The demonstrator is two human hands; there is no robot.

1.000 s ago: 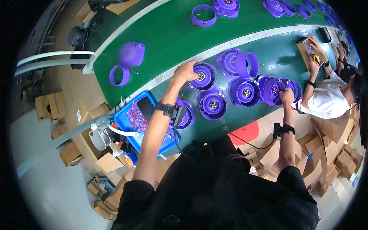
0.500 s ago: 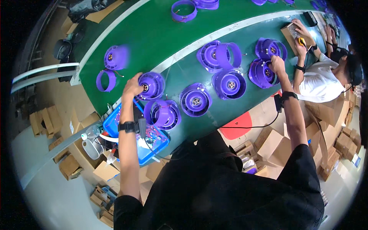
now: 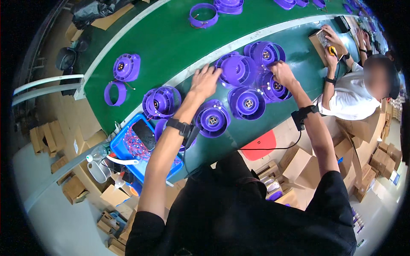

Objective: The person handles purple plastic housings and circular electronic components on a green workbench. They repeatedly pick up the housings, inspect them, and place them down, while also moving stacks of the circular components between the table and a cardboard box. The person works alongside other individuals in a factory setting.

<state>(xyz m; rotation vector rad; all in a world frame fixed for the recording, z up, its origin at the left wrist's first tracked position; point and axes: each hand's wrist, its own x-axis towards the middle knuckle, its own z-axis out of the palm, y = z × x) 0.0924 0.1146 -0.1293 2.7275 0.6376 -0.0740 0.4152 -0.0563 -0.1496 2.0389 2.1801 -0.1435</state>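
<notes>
My left hand [image 3: 205, 81] reaches to the middle of the bench, its fingers bent over the left rim of a purple round fan housing [image 3: 237, 71]. To the right, my right hand [image 3: 282, 73] is closed on the rim of another purple fan housing [image 3: 276, 87]; its fingertips are partly hidden. Just beyond it sits a housing with a ring [image 3: 265, 53]. Two more, a housing [image 3: 249, 103] and a housing [image 3: 212, 120], lie nearer to me with motor centres showing. A housing with a ring [image 3: 161, 102] is left of my left forearm, which partly covers another.
A blue tray [image 3: 143, 168] with red wires lies at the bench's left end. A white rail [image 3: 196, 72] separates the bench from the green belt [image 3: 158, 47], which carries more purple parts. A co-worker in white [image 3: 348, 96] works at right. A red stool [image 3: 259, 145] and cardboard boxes stand below.
My left hand has left the left-hand housing and moved right to the middle one. My right hand has come left, and the two right-hand housings now sit closer to the others.
</notes>
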